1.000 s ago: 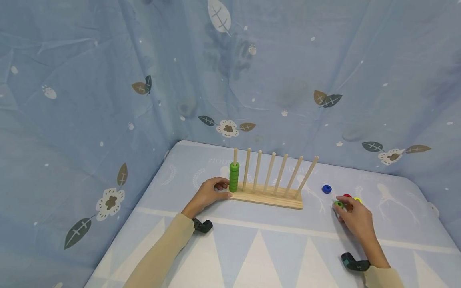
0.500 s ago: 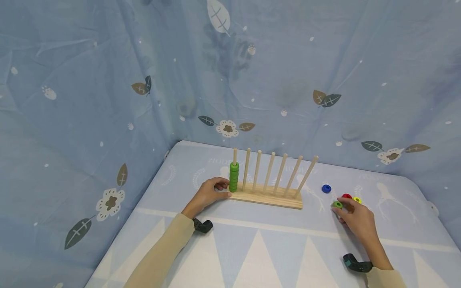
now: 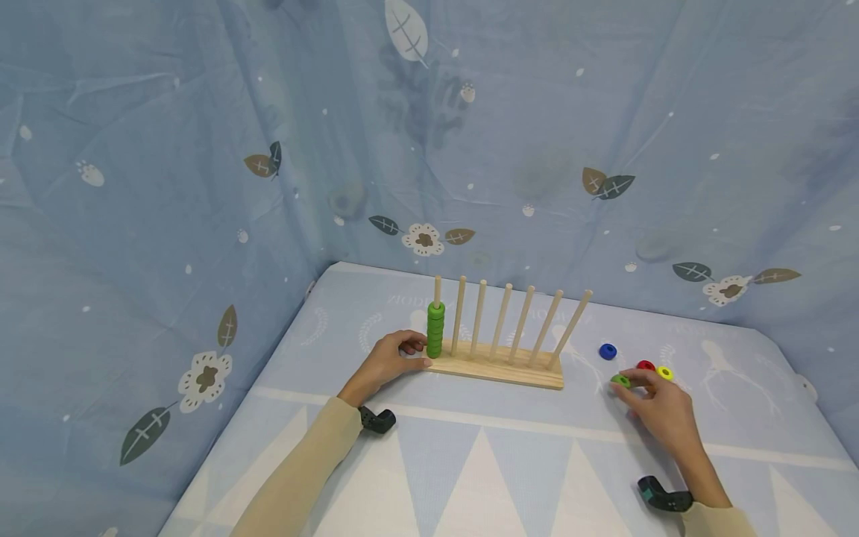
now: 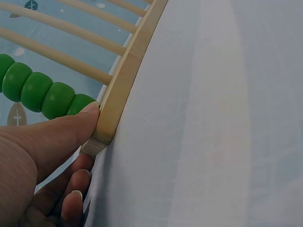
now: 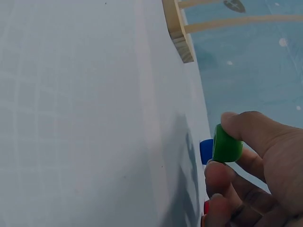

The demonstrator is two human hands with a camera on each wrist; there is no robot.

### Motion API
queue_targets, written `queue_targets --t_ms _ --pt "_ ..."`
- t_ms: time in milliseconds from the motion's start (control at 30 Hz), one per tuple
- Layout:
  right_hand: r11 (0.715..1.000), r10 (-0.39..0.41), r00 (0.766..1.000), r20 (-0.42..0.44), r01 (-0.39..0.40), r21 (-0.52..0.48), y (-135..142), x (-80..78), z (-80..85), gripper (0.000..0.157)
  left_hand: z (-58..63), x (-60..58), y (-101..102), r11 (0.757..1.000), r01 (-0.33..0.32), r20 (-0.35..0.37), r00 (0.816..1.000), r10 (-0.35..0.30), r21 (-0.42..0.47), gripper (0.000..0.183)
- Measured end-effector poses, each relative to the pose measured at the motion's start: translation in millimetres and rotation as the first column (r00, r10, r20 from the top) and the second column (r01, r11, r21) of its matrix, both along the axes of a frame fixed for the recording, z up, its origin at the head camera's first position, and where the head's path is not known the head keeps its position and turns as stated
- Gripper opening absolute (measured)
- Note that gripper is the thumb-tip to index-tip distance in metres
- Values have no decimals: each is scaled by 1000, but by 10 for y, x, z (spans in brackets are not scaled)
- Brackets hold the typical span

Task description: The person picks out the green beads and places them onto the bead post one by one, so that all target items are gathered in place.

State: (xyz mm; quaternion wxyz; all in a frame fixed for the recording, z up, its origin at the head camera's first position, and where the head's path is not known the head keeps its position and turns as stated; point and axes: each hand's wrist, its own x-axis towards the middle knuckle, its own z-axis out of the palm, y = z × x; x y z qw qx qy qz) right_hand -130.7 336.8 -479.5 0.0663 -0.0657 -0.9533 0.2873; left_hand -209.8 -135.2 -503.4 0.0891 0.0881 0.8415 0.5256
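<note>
A wooden rack (image 3: pixel 496 368) with a row of upright pegs stands on the table. Several green beads (image 3: pixel 435 331) are stacked on its leftmost peg, whose top stays bare. My left hand (image 3: pixel 389 359) grips the left end of the base; in the left wrist view the thumb (image 4: pixel 71 130) lies on it beside the lowest bead, with the fingers curled under the end. Right of the rack, my right hand (image 3: pixel 661 410) pinches a loose green bead (image 5: pixel 227 145) between thumb and fingertips. The bead's hole shows in the head view.
A blue bead (image 3: pixel 608 351) lies behind the right hand. A red bead (image 3: pixel 646 365) and a yellow bead (image 3: pixel 664 374) sit close together just beyond its fingers. Patterned blue cloth (image 3: pixel 523 149) hangs behind the table. Each wrist carries a black device (image 3: pixel 378 421).
My right hand has shifted slightly left with the green bead, and the red and yellow beads show more fully. The left hand and the rack have stayed put.
</note>
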Motion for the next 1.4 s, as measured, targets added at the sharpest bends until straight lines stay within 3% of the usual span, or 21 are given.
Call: queue_targets --t_ms 500,1067,1400 --pt "999 19 999 -36 -20 -28 -93 12 -2 39 -20 4 0 1000 -9 0 1000 9 2 40" --pt "992 117 992 -45 -119 -49 -298 6 -71 38 -22 2 -5 1000 -10 -3 1000 10 -5 33" --pt "988 148 985 -89 -150 -26 -374 -17 25 37 -11 1 -8 1000 6 -3 1000 -6 9 33"
